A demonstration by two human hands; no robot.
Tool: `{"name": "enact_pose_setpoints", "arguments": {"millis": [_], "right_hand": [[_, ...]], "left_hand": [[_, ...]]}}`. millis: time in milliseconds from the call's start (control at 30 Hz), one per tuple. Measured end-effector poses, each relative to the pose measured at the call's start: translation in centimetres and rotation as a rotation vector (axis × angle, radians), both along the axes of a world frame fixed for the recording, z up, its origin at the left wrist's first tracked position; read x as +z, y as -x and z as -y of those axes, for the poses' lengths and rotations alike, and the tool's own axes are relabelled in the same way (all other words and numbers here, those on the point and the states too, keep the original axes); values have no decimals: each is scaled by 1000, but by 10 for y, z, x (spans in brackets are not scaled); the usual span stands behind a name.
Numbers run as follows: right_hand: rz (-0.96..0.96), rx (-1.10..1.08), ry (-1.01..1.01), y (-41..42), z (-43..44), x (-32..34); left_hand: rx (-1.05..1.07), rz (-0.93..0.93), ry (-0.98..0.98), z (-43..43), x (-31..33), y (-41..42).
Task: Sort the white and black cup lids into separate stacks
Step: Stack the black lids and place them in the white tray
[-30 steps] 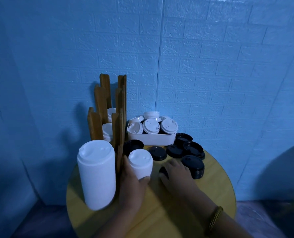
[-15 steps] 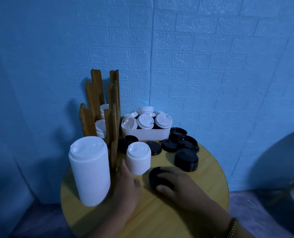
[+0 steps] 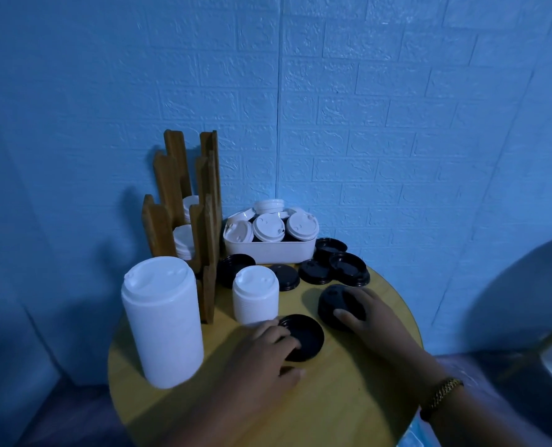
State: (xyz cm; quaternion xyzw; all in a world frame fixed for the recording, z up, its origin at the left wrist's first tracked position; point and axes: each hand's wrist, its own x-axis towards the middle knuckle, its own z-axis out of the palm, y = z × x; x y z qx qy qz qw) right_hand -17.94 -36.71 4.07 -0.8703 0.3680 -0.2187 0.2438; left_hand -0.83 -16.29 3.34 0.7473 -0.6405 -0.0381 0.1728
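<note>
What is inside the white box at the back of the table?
The white box holds a pile of white lids, some leaning, one lying on top. Dark shapes show between them, but what lies underneath is covered.

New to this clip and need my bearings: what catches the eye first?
The tall white lid stack stands out at the front left of the round table. To its right, the left hand rests on a single black lid while the right hand grips the black lid stack.
</note>
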Motion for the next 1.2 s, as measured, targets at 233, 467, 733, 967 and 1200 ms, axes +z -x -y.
{"name": "enact_pose_setpoints", "arguments": {"millis": [233,467,733,967,1200], "right_hand": [[27,119,3,0,-28,-4],[-1,340,-31,-16,-62,5],[291,485,-158,-17,-84,52],[272,305,-117,-15,-67,41],[15,-1,-166,-30,-70,14]], "left_hand": [[6,29,170,-24,-3,-20],[248,-760,490,-35,21,-1],[266,-1338,475,-11,49,6],[289,-900,433,-6,33,10],[269,-639,123,2,-2,18]]}}
